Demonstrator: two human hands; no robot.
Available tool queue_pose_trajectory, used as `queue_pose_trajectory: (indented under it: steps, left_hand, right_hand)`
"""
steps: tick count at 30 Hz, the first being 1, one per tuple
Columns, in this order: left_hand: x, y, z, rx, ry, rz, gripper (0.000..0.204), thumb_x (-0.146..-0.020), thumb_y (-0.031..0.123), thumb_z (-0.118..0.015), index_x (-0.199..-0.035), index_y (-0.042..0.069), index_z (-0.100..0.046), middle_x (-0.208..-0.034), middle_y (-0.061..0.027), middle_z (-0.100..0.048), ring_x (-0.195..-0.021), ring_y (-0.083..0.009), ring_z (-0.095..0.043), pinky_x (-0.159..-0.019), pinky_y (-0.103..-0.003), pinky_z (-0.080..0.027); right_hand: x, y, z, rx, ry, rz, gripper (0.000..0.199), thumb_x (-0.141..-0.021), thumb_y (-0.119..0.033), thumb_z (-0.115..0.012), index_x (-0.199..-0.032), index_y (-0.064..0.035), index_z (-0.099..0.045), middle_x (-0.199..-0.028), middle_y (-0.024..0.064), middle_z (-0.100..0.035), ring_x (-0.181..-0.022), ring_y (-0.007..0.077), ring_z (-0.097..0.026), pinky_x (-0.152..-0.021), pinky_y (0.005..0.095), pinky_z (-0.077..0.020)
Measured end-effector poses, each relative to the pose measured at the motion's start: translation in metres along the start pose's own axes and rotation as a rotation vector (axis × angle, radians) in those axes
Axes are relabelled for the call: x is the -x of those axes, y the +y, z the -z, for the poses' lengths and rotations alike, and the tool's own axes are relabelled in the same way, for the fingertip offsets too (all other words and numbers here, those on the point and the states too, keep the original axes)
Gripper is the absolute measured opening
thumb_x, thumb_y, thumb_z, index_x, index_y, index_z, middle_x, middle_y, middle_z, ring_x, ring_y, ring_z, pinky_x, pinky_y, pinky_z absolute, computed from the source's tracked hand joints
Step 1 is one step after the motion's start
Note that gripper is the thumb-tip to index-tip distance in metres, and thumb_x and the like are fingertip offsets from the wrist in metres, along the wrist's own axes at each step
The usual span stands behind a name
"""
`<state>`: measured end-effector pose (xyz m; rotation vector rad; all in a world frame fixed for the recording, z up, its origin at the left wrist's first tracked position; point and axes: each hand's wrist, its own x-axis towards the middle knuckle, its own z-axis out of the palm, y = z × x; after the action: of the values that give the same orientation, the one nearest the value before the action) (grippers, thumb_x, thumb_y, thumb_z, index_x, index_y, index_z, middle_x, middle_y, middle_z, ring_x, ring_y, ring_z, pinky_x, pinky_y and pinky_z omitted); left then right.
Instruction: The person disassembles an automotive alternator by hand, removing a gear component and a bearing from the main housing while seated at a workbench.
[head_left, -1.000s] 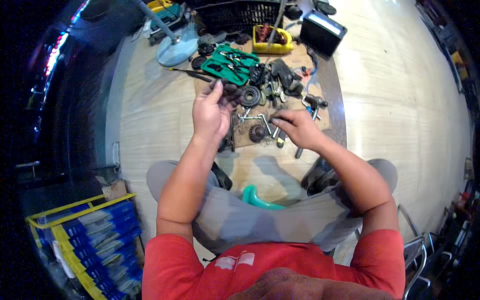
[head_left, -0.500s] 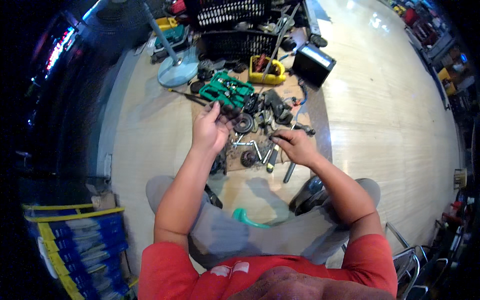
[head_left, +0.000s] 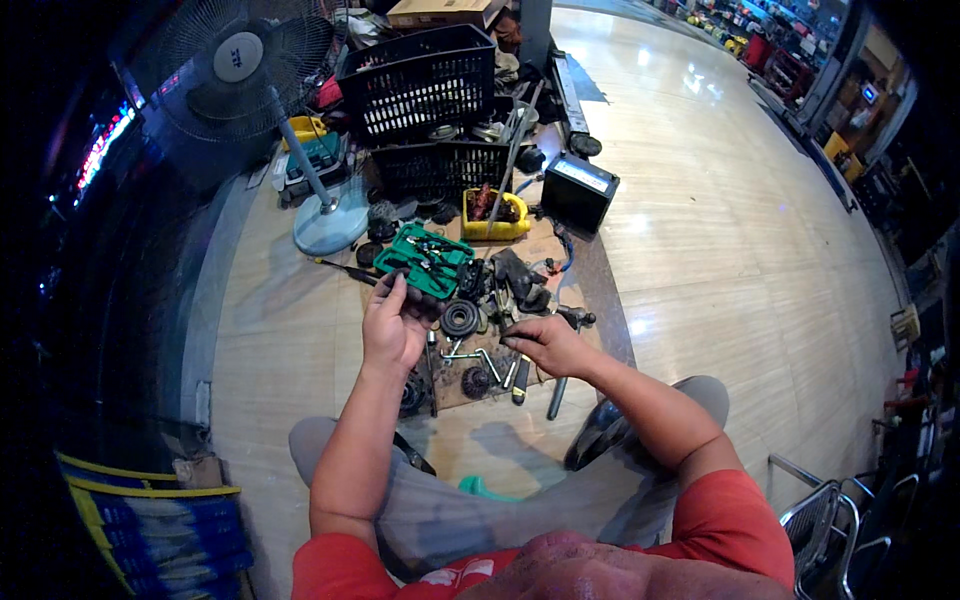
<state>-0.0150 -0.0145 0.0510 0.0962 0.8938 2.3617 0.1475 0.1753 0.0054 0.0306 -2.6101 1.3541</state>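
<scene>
Your left hand [head_left: 399,322] and right hand [head_left: 546,342] obscure their grip; I can't tell whether clamped. At the right's seven o'clock, a yellow-black handle [head_left: 521,382] runs roughly twelve-to-six.

- White glare [head_left: 692,82] is shining off the glossy floor [head_left: 720,260], right of the black battery [head_left: 578,205].
- Red-and-white lights [head_left: 110,143] are glowing amid darkness, far left of the battery.
- A soft shadow [head_left: 512,447] is falling nearer the wearer than the battery.
- Fisheye distortion is bending edges farthest from the battery.
</scene>
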Motion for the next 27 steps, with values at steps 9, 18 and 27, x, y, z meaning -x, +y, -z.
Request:
queue_pose_trajectory:
  steps: [9, 18, 27]
  left_hand:
    - [-0.002, 0.001, 0.000, -0.062, 0.018, -0.036, 0.007, -0.096, 0.015, -0.050, -0.097, 0.011, -0.056, -0.076, -0.0056, -0.062, -0.068, -0.0224, -0.063, -0.065, -0.042, -0.055]
    - [-0.009, -0.003, 0.007, -0.149, 0.066, -0.151, 0.006, -0.095, 0.012, -0.051, -0.092, 0.009, -0.054, -0.077, -0.0059, -0.062, -0.069, -0.0187, -0.062, -0.065, -0.040, -0.054]
    - [-0.009, 0.001, 0.002, -0.066, 0.087, -0.078, 0.012, -0.095, 0.013, -0.050, -0.091, 0.005, -0.058, -0.083, -0.0074, -0.066, -0.073, -0.0209, -0.064, -0.069, -0.038, -0.054]
  right_hand:
    - [0.000, -0.009, 0.009, 0.072, -0.005, -0.007, 0.017, -0.087, -0.021, -0.061, -0.093, -0.0058, -0.065, -0.082, 0.0177, -0.064, -0.076, 0.0361, -0.062, -0.065, 0.0401, -0.0491]
    - [-0.003, -0.010, 0.031, 0.217, 0.034, 0.077, 0.015, -0.086, -0.019, -0.060, -0.091, -0.0054, -0.064, -0.080, 0.0170, -0.062, -0.076, 0.0370, -0.060, -0.064, 0.0426, -0.0477]
    - [-0.010, 0.006, 0.039, 0.389, 0.038, -0.022, 0.015, -0.086, -0.023, -0.061, -0.089, -0.0085, -0.064, -0.080, 0.0160, -0.063, -0.077, 0.0364, -0.060, -0.064, 0.0446, -0.0469]
